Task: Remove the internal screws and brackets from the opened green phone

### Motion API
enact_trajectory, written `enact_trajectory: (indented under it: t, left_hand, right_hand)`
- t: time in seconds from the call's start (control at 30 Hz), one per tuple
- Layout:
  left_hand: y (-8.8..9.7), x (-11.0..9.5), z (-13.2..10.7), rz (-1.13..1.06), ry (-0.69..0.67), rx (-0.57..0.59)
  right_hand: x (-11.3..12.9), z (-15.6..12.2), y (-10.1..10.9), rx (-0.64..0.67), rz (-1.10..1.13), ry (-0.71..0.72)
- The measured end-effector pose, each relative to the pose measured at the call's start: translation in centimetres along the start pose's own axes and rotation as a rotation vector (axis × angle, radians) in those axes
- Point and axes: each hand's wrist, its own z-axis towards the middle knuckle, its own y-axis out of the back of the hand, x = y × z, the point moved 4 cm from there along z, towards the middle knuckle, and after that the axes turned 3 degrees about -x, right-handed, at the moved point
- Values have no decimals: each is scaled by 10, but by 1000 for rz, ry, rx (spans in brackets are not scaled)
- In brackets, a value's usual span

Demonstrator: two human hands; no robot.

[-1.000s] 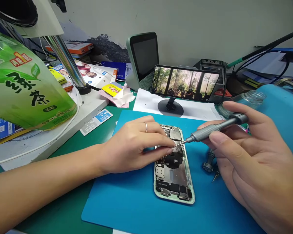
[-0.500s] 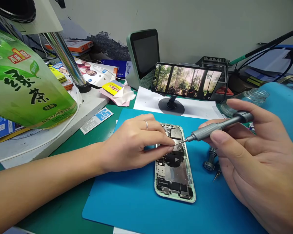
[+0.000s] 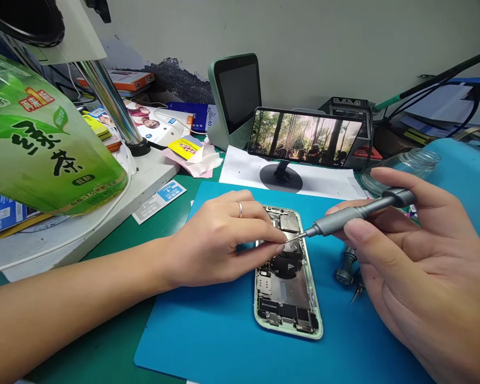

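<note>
An opened phone [image 3: 290, 298] lies on the blue mat [image 3: 208, 325], its inner parts and light green frame showing. My left hand [image 3: 222, 240], with a ring on one finger, reaches over the phone's upper part. Its thumb and forefinger pinch at the thin tip of a grey screwdriver [image 3: 338, 221]; whether a tiny screw sits there is hidden. My right hand [image 3: 420, 266] holds the screwdriver's knurled handle between thumb and fingers, the forefinger at its end cap. The driver slants down leftward above the phone. Partly behind my right hand, more grey screwdrivers [image 3: 345, 269] lie on the mat.
Behind the mat, a phone on a stand [image 3: 304, 136] plays a video beside a smart display [image 3: 236, 96]. A green tea bottle [image 3: 60, 154] and a metal post [image 3: 112, 106] stand at left. At right is a glass jar [image 3: 414, 162]. A printed card [image 3: 160, 201] lies left of the mat.
The whole view has shifted slightly, with things sitting a little lower in the picture. Both hands keep their hold, and the screwdriver stays nearly in place over the phone.
</note>
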Motion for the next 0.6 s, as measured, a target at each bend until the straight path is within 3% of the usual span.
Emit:
enact_trajectory:
  t: [0.27, 0.47, 0.6]
  left_hand:
    - [3, 1, -2, -29, 101, -15]
    - [-3, 18, -5, 87, 427, 113]
    - [-2, 24, -3, 220, 521, 196]
  right_hand:
    - [-7, -1, 5, 0, 6, 16]
    - [-10, -1, 15, -13, 51, 95]
    - [-2, -3, 4, 28, 16, 117]
